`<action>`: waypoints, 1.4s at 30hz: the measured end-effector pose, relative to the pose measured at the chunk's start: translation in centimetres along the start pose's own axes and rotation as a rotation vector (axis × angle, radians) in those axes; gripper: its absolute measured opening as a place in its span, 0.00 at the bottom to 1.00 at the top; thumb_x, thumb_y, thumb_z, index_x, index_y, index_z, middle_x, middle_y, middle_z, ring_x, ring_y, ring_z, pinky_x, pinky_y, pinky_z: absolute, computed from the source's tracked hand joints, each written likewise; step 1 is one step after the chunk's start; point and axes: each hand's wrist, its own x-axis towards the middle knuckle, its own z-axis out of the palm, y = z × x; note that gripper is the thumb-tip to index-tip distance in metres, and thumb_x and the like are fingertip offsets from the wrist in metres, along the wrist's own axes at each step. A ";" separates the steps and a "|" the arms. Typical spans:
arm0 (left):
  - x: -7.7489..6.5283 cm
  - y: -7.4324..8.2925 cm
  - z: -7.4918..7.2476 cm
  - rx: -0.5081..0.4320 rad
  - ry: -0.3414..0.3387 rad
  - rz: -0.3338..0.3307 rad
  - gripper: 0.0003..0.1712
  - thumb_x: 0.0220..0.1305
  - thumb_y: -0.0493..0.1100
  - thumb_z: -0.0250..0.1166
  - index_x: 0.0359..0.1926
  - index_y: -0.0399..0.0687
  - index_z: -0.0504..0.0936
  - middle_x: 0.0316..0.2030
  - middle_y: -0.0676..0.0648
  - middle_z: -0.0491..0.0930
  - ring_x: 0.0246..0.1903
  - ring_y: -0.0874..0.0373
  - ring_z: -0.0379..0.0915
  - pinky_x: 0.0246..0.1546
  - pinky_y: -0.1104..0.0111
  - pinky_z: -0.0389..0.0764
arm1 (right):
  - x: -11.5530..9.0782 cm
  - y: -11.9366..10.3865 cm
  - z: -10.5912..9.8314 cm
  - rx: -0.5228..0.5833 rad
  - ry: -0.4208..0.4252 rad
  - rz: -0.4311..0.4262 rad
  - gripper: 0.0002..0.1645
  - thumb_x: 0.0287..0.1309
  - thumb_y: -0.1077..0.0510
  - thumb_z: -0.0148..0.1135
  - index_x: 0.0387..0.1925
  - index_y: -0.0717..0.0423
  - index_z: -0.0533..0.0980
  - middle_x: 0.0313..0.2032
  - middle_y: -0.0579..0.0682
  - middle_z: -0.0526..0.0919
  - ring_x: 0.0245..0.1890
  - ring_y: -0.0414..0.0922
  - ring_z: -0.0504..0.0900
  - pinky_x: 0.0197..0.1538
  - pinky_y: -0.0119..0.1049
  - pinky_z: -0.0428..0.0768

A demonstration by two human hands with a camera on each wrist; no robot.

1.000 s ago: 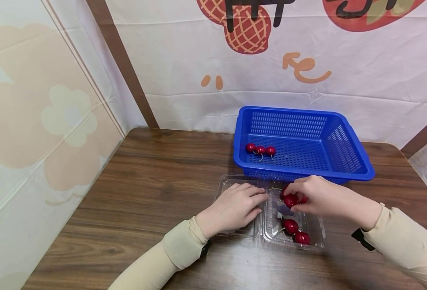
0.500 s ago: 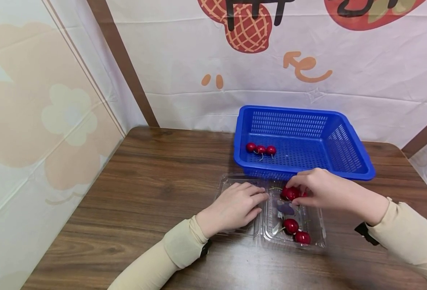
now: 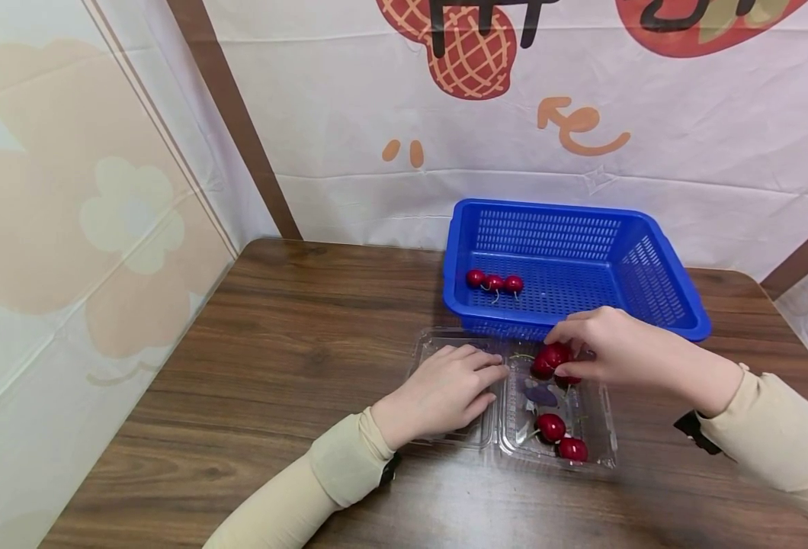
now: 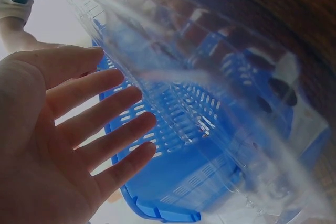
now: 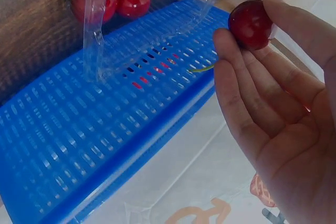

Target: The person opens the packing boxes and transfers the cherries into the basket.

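Note:
In the head view my right hand (image 3: pixel 617 347) pinches a red cherry (image 3: pixel 555 354) between thumb and fingertips, over the far end of a clear plastic clamshell box (image 3: pixel 611 436). The right wrist view shows the held cherry (image 5: pixel 251 24) plainly. Another cherry (image 3: pixel 567 380) sits partly hidden below these fingers. Nearer me in the same half lie two cherries (image 3: pixel 550 428) with stems. My left hand (image 3: pixel 438 395) rests on the box's lid half (image 3: pixel 423 345), folded out flat to the left; its fingers are extended and hold nothing.
Right behind the box stands a blue perforated basket (image 3: pixel 589 328), with three cherries (image 3: pixel 494 283) inside at its left. A printed cloth (image 3: pixel 349 99) hangs behind the wooden table (image 3: pixel 253 343). Bare tabletop stretches left of the box.
My right hand has moved slightly toward the basket and to the right, bringing the pinched cherry with it and uncovering more cherries beneath. The left hand stays in place.

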 end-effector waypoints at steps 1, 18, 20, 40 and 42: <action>0.0 0.0 0.0 0.000 -0.001 0.000 0.21 0.64 0.50 0.60 0.57 0.55 0.78 0.56 0.53 0.77 0.55 0.58 0.72 0.53 0.63 0.74 | 0.0 0.0 -0.1 -0.003 -0.001 0.004 0.14 0.48 0.57 0.71 0.39 0.54 0.82 0.33 0.42 0.83 0.27 0.31 0.79 0.29 0.26 0.78; 0.0 0.0 0.0 0.003 -0.003 0.001 0.21 0.64 0.50 0.59 0.57 0.55 0.78 0.56 0.53 0.77 0.55 0.58 0.72 0.53 0.64 0.74 | 0.4 0.1 -1.3 -0.019 -0.014 0.023 0.13 0.49 0.55 0.71 0.39 0.53 0.82 0.35 0.43 0.85 0.29 0.32 0.82 0.32 0.29 0.81; 0.0 0.0 0.0 0.003 0.000 0.002 0.21 0.64 0.50 0.59 0.57 0.55 0.78 0.56 0.53 0.77 0.55 0.58 0.72 0.53 0.64 0.74 | 0.5 0.0 -1.4 -0.024 -0.007 0.005 0.13 0.49 0.54 0.71 0.38 0.52 0.82 0.35 0.43 0.85 0.29 0.32 0.82 0.31 0.29 0.81; 0.0 -0.1 0.0 0.008 -0.008 0.005 0.21 0.64 0.51 0.59 0.57 0.55 0.78 0.56 0.53 0.77 0.56 0.58 0.72 0.52 0.63 0.74 | 2.0 0.6 -3.0 -0.078 0.026 -0.020 0.14 0.45 0.55 0.73 0.36 0.54 0.82 0.32 0.43 0.85 0.27 0.32 0.81 0.31 0.28 0.81; 0.0 0.0 0.0 0.009 -0.004 0.005 0.21 0.64 0.51 0.59 0.57 0.55 0.78 0.56 0.53 0.77 0.56 0.58 0.72 0.52 0.64 0.74 | 2.3 0.8 -3.1 -0.076 0.014 -0.002 0.14 0.45 0.56 0.73 0.36 0.54 0.82 0.32 0.43 0.85 0.27 0.32 0.81 0.31 0.29 0.81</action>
